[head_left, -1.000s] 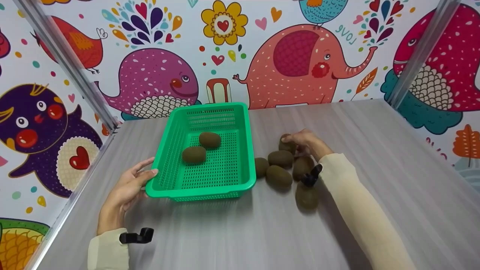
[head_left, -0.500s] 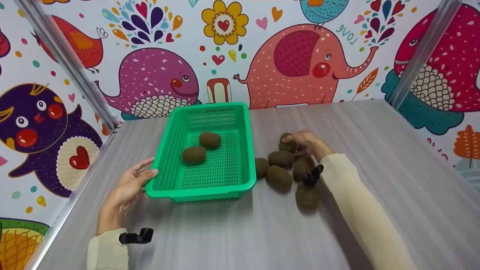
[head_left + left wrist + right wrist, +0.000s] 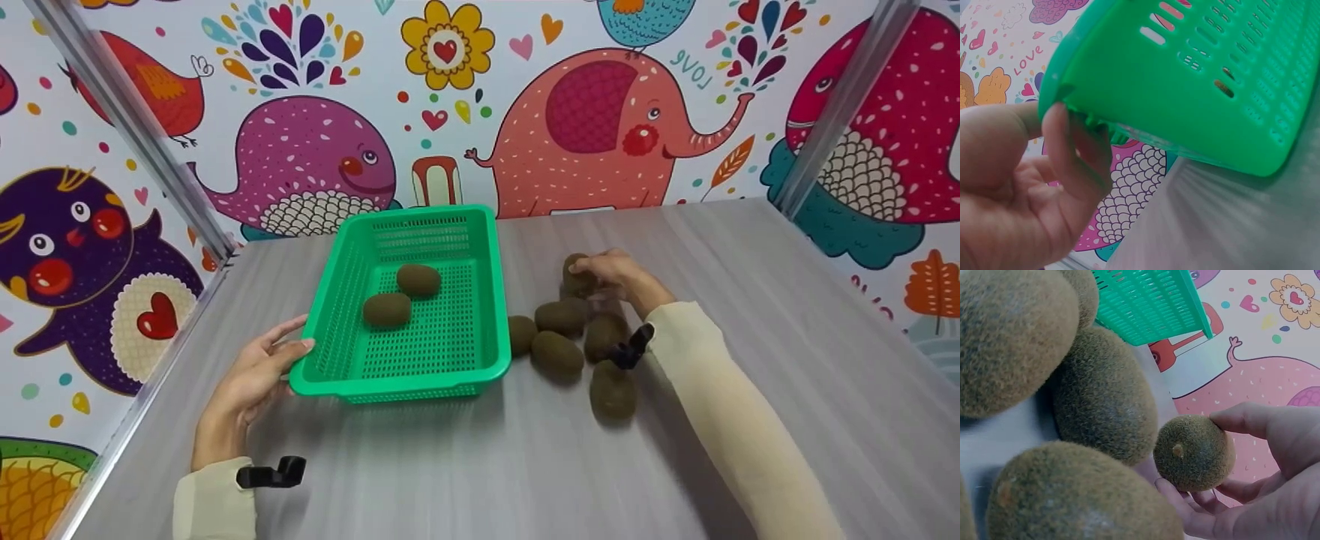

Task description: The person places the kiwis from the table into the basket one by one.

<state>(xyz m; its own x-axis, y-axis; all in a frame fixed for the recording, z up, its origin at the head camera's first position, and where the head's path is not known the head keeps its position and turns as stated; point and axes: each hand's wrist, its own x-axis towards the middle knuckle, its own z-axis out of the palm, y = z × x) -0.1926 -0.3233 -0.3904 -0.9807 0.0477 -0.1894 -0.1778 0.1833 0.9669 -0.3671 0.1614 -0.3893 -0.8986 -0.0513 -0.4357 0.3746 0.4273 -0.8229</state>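
My left hand (image 3: 251, 375) grips the rim of a green plastic basket (image 3: 420, 385) at its near left corner; in the left wrist view the thumb and fingers pinch the rim. Two brown kiwis lie inside, a nearer kiwi (image 3: 387, 310) and a farther kiwi (image 3: 419, 280). Right of the basket, my right hand (image 3: 621, 276) holds a kiwi (image 3: 1193, 455) between thumb and fingers, at the far end of a loose group. Several more kiwis lie close together there, among them a kiwi (image 3: 557, 355) in front and a kiwi (image 3: 613, 392) nearest me.
The grey tabletop (image 3: 420, 472) carries everything. A white wall with cartoon animals (image 3: 585, 135) stands behind it, and metal posts (image 3: 142, 127) rise at the corners. A black wrist mount (image 3: 274, 472) juts from the left sleeve, another mount (image 3: 632, 346) from the right.
My right hand has lifted the pinched kiwi slightly, up and away from the other kiwis. The left hand, the basket and the kiwis in it have stayed put.
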